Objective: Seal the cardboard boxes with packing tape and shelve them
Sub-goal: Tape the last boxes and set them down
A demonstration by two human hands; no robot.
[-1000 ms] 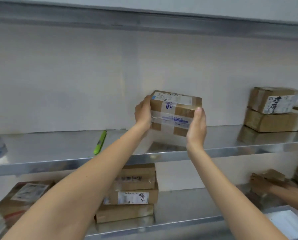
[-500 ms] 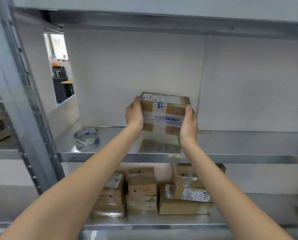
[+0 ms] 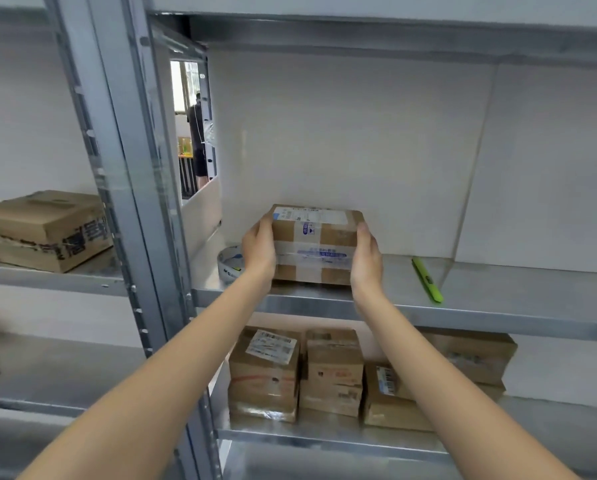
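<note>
Hidden: the roll of clear packing tape (image 3: 228,265) lies on the shelf partly behind the left wrist; only its left half shows.
Hard to read: print on the white shipping label on top of the box is too blurred to make out, as is the blue print on its tape band.
Cut off: both forearms leave the picture at the bottom edge; fingers of both hands lie behind the box ends and cannot be seen.
Left hand (image 3: 259,244): grips the left end of the small brown cardboard box sealed with clear tape (image 3: 316,244), thumb on the near top edge.
Right hand (image 3: 368,252): grips the right end, palm against the side, thumb up along the near corner.
Box position: at the front of the grey metal middle shelf (image 3: 497,289), its bottom at or just on the surface; contact cannot be told.
Right of box: a bright green pen-shaped cutter (image 3: 427,279) lies apart on the same shelf.
Below: several taped brown cardboard boxes (image 3: 331,372) stacked on the lower shelf.
Left bay: a large printed brown carton (image 3: 44,230).
</note>
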